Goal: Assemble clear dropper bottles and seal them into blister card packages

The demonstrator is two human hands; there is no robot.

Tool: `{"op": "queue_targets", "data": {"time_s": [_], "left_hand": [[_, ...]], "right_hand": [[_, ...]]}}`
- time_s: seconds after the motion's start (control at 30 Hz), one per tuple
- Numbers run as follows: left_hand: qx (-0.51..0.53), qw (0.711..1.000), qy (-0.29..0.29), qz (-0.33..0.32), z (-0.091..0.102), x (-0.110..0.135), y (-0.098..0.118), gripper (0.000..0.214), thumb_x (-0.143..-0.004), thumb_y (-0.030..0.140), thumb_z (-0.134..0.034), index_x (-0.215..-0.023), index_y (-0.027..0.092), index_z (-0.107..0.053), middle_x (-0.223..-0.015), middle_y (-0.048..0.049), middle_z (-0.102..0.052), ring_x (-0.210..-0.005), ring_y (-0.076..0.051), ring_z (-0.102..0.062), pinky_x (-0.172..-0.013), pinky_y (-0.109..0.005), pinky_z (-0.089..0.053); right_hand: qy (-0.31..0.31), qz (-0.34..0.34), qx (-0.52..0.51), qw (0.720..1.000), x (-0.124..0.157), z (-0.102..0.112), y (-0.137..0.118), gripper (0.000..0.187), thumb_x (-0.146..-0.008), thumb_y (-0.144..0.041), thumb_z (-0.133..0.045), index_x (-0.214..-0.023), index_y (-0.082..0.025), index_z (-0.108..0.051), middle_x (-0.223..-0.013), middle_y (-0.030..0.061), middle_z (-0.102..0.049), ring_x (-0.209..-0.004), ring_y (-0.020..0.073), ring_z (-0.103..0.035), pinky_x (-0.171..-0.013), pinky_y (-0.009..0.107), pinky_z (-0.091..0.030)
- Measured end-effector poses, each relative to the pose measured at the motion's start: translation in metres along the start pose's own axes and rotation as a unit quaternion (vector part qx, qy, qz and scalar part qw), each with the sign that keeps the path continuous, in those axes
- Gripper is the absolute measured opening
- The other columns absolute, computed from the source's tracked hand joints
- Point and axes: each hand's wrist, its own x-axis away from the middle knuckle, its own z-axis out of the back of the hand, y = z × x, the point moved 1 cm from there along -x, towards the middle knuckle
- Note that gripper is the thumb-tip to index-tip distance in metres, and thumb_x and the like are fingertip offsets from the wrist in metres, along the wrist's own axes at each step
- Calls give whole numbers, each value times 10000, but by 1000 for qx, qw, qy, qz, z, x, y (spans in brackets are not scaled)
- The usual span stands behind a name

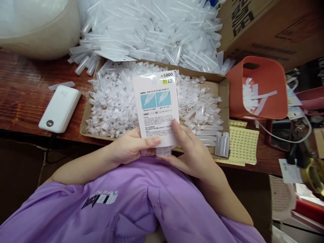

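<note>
A white printed card pack (157, 119), marked 1,000 with two blue pictures, is held upright in front of my body. Clear plastic tubes (163, 151) poke out below its lower edge. My left hand (131, 145) grips the lower left side, thumb across the front. On the right side, my right hand (196, 152) has its fingers against the card's edge and its thumb by the tubes. Behind the pack is a shallow cardboard tray (224, 101) of small clear nozzle caps (113, 101) and, at right, clear bottles (222, 144).
Translucent tubes (152, 30) are heaped behind the tray. A white power bank (60, 108) lies left, below a large pale container (40, 30). To the right are an orange bin (265, 74) with paper strips, yellow sticker sheets (244, 143), a phone (279, 135) and a cardboard box (268, 30).
</note>
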Motion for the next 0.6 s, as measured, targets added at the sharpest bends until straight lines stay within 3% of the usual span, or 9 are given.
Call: {"op": "queue_targets", "data": {"time_s": [0.17,0.27,0.43,0.6], "left_hand": [[-27,999,-43,-18,2,1,-4,290,-822,238,-786,-1112,243,-775,-1239,-94,-738,-1185,-278,-672,-999,-392,-547],[-30,999,-38,-17,4,1,-5,292,-814,243,-794,-1105,231,-773,-1243,-99,-735,-1189,-282,-670,-1045,-410,-518],[3,1000,9,25,5,1,-4,307,-817,189,-764,-1123,194,-739,-1252,-129,-726,-1140,-322,-693,-1013,-500,-537],[3,999,34,34,2,1,-1,326,-824,181,-747,-1147,180,-712,-1230,-126,-732,-1074,-301,-721,-1026,-543,-522]], "right_hand": [[42,6,-43,998,0,-1,2,871,-895,-333,-691,-1602,-333,-183,-1290,127,-642,-1140,275,-654,-911,411,-585],[88,-12,-71,993,0,-3,-1,822,-880,-280,-709,-1570,-360,-268,-1252,91,-663,-1114,252,-666,-924,386,-577],[20,-58,-111,992,-2,2,-7,936,-844,-399,-747,-1596,-329,-195,-1477,108,-512,-1344,292,-524,-1113,441,-472],[49,-44,-46,997,-4,2,-9,823,-906,-357,-675,-1598,-312,-232,-1404,109,-574,-1242,264,-597,-1003,385,-551]]}}
